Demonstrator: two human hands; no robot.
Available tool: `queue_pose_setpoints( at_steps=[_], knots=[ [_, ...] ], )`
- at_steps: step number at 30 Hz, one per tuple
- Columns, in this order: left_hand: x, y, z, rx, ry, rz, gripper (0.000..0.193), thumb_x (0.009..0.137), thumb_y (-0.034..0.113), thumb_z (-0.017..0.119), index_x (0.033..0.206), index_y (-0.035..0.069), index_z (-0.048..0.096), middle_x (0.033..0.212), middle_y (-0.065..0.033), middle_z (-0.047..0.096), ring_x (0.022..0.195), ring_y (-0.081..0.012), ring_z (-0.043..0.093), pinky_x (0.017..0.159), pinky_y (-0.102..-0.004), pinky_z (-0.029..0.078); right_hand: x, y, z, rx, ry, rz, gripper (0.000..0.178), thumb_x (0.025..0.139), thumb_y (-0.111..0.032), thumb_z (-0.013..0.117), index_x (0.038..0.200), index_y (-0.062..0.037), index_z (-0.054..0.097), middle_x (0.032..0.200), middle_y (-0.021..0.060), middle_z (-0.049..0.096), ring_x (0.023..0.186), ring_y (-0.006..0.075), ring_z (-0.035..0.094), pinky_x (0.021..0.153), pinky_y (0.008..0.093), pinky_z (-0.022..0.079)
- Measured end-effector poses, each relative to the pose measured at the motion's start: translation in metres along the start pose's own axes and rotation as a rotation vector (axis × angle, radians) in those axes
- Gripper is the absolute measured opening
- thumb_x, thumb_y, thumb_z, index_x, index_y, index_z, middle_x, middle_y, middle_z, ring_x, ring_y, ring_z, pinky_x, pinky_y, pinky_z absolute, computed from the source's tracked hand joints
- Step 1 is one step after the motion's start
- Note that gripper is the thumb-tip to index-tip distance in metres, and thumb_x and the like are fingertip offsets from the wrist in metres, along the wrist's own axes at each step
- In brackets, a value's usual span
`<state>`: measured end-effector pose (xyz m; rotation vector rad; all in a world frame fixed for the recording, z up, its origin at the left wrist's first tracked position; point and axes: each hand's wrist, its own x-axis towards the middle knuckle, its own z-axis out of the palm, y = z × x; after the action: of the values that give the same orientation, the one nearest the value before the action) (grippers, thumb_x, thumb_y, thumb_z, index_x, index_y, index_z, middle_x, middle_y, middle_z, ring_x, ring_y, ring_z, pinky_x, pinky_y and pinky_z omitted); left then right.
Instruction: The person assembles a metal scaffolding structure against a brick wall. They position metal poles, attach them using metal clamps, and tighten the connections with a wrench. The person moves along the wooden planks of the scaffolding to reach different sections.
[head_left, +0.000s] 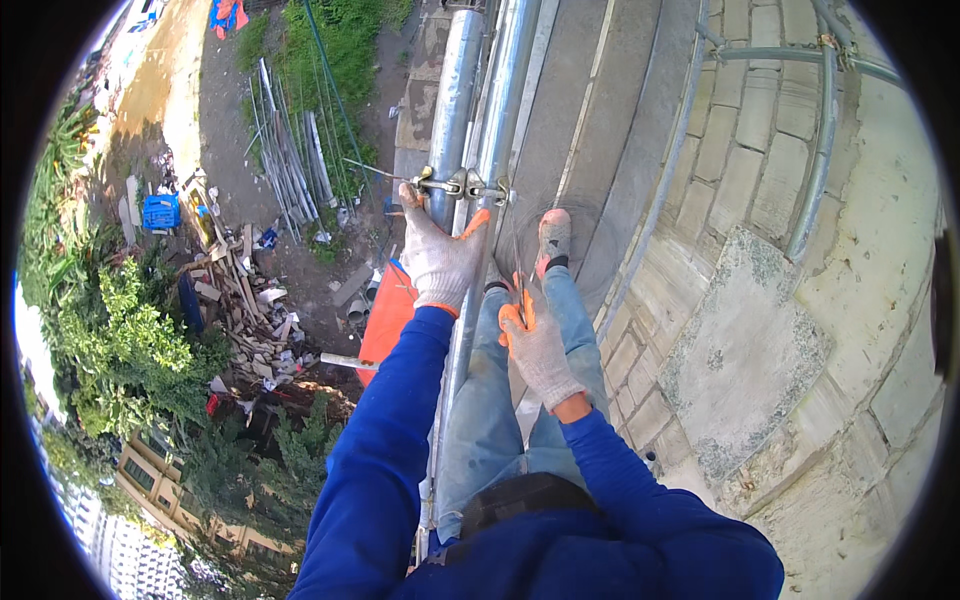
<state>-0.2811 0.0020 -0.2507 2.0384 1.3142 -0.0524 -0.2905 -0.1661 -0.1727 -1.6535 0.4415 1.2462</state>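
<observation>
My left hand (440,258), in a pale knit glove with orange fingertips, is at the near end of a short steel tube (455,100), its thumb and fingers on either side of it. Just beyond the fingers, a metal scaffold coupler (465,184) with bolts joins this tube to a long steel tube (508,100) beside it. My right hand (540,350), gloved alike, is closed round a slim dark tool (520,270) whose thin end points forward; its exact kind cannot be made out. It is apart from the coupler.
I stand on a narrow plank walkway (580,110) beside a stone-block wall (760,110). More scaffold tubes (825,130) run along the wall. Left of the rail is a drop to ground with scrap wood (255,320), metal poles (290,150), a blue crate (161,211) and trees (130,330).
</observation>
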Motion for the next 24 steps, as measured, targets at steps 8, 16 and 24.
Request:
queue_pose_setpoints(
  at_steps=[8,16,24],
  knots=[
    [0.04,-0.055,0.003,-0.64,-0.597,-0.328,0.067,0.073,0.018,0.091,0.128,0.001,0.057,0.104,-0.0154,0.074,0.09,-0.0244,0.074,0.072,-0.0354,0.06,0.003,-0.022,-0.004,-0.371,0.411,-0.912,0.05,0.084,0.0,0.071,0.132,0.0048,0.057,0.096,0.0122,0.071,0.07,0.019,0.067,0.068,0.0304,0.055],
    [0.043,-0.051,-0.003,-0.611,-0.625,-0.373,0.046,0.075,0.004,0.088,0.112,-0.001,0.061,0.094,-0.0095,0.072,0.079,-0.0164,0.071,0.067,-0.0312,0.059,0.1,-0.141,-0.035,-0.503,0.662,-1.241,0.04,0.091,-0.005,0.065,0.131,-0.0056,0.059,0.085,0.0048,0.068,0.073,0.0146,0.067,0.066,0.0272,0.056],
    [0.043,-0.053,-0.003,-0.547,-0.637,-0.434,0.049,0.074,0.001,0.087,0.114,-0.001,0.058,0.098,-0.0119,0.072,0.082,-0.0178,0.073,0.067,-0.0317,0.061,0.323,-0.173,-0.036,-0.587,0.576,-0.598,0.019,0.094,-0.017,0.061,0.111,-0.0113,0.071,0.077,0.0066,0.07,0.063,0.0213,0.067,0.057,0.0406,0.059]
  ],
)
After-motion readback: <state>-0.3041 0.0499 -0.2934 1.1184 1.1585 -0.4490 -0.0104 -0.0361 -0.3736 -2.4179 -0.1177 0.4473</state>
